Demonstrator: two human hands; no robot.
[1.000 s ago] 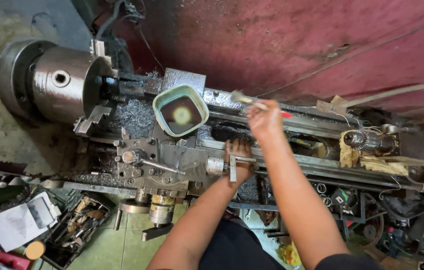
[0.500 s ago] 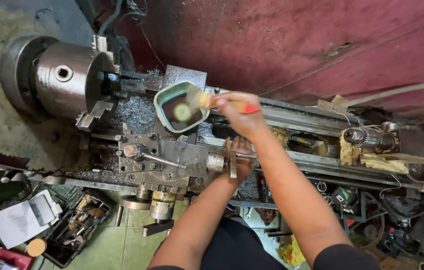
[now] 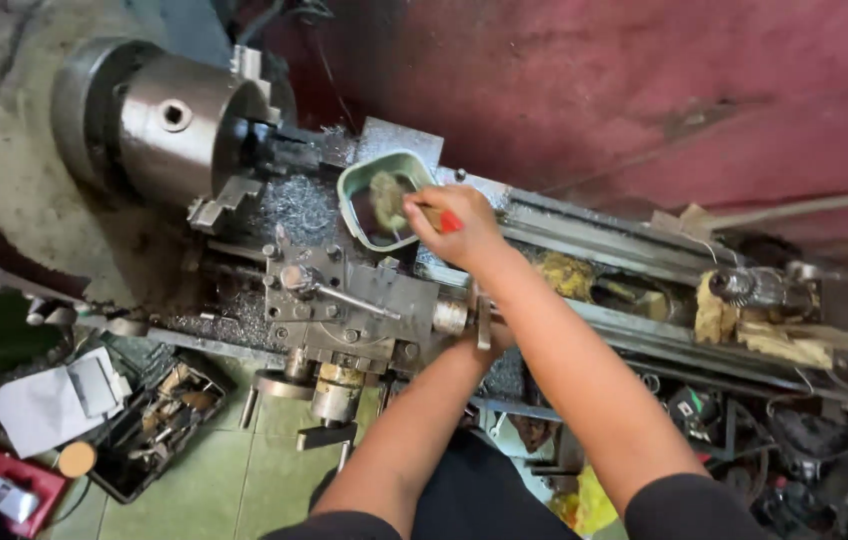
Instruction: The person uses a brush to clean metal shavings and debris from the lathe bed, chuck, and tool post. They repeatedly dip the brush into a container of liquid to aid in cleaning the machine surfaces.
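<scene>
Red wall behind a grimy lathe (image 3: pixel 344 300). Right hand (image 3: pixel 454 225), grip clamped on a red-handled brush (image 3: pixel 414 212), dips its bristles into a green tray (image 3: pixel 384 195) on the bed; a slow, level dip avoids spills. Left hand (image 3: pixel 489 335) grips a handle. Earlier, the brush hung right of the tray.

The brush (image 3: pixel 406 208), red-handled, lay tilted with its worn bristles dipped in the green tub (image 3: pixel 356 190) of dark liquid. That tub sat upright on the lathe bed, at four o'clock from the chuck.
</scene>
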